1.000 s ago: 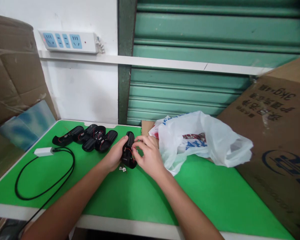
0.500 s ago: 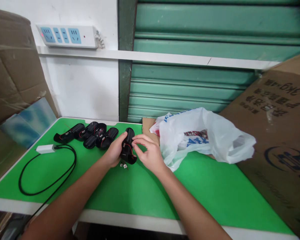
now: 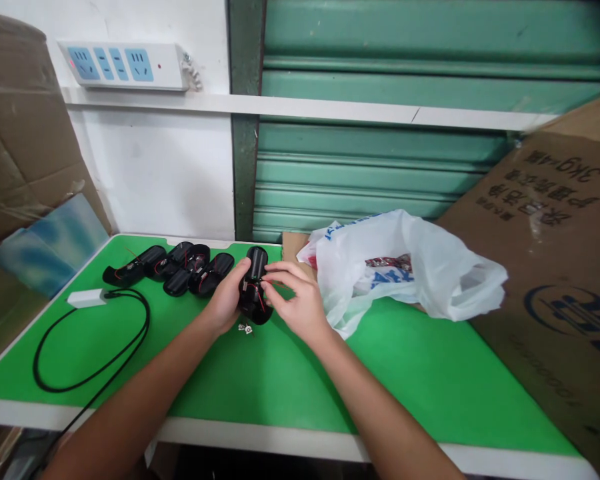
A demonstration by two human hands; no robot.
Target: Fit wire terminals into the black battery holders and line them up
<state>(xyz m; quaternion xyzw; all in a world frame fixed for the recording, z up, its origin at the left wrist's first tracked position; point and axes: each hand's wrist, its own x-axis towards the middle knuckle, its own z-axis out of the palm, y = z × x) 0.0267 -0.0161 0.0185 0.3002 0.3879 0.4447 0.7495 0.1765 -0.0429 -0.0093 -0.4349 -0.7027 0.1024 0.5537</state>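
Note:
My left hand is closed around the left side of a black plastic housing with thin red wires inside. The housing is tilted above the green mat, its hollow side facing me. My right hand has thumb and forefinger pinched at the housing's right edge, near the red wire; whatever is between those fingertips is too small to make out. Below the housing, a couple of small silvery parts lie on the mat. To the left of my left hand rest several similar black housings with red wires.
A white plastic bag with shiny red packets stands right of my hands. A black cable with a white block loops at left. Cardboard boxes flank the green-topped table; a power strip hangs on the wall.
The view has shifted slightly. My right fingertips have moved a little closer in over the middle of the housing, by the red wire. My left hand keeps its hold.

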